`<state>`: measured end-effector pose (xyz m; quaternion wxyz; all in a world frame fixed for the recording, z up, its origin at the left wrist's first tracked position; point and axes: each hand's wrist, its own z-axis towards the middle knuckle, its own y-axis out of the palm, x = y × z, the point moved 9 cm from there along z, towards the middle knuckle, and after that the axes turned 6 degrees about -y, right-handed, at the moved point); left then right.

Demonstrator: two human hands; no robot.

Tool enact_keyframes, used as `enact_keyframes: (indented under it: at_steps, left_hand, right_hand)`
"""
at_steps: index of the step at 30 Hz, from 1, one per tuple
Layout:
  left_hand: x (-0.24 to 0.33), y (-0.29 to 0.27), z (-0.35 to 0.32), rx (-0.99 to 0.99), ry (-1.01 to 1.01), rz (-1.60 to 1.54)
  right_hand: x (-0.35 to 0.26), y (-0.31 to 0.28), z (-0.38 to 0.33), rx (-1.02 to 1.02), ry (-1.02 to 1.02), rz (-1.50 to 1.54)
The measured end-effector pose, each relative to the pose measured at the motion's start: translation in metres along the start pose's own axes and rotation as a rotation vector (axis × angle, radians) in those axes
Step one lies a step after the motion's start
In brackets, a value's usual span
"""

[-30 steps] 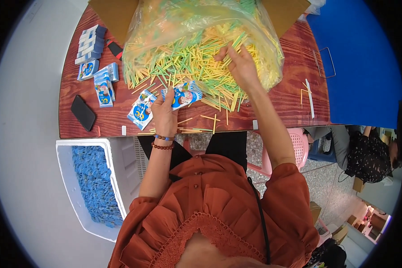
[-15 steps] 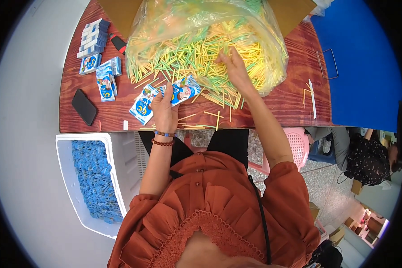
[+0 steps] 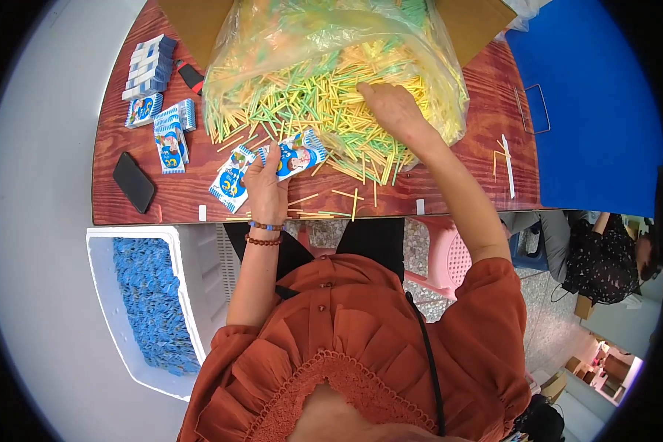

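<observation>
A blue-and-white printed packet (image 3: 303, 153) is pinched in my left hand (image 3: 267, 186), its far end pointing right toward the sticks. A second packet (image 3: 232, 179) of the same look lies just left of that hand, partly behind my fingers. Short yellow, green and orange sticks (image 3: 309, 103) spill in a heap from a large clear plastic bag (image 3: 272, 48). Over the heap is my right hand (image 3: 399, 114), back up, fingers curled down among the sticks; what they hold, if anything, is hidden.
Stacked packets (image 3: 149, 68) and loose ones (image 3: 170, 144) lie at left, beside a red-and-black tool (image 3: 191, 76) and black phone (image 3: 134, 182). A white foam box (image 3: 173, 234) of blue pieces stands below. A pink stool (image 3: 449, 258) and a person (image 3: 602, 258) are at right.
My right hand has turned back-up and its fingers have curled down onto the stick heap. The left hand still holds the packet. The whole view has shifted slightly.
</observation>
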<state>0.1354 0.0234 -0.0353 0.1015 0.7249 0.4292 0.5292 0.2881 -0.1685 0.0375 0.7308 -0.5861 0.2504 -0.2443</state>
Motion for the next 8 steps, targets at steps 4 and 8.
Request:
enact_keyframes:
  at_steps: [4,8]
  left_hand:
    - [0.003,-0.001,0.001,-0.042,0.018,-0.011]
    - [0.004,-0.001,0.000,-0.012,0.004,0.004]
  right_hand:
    - [-0.007,0.009,0.001,-0.021,-0.065,-0.200]
    - [0.009,-0.002,0.005,0.002,-0.019,-0.173]
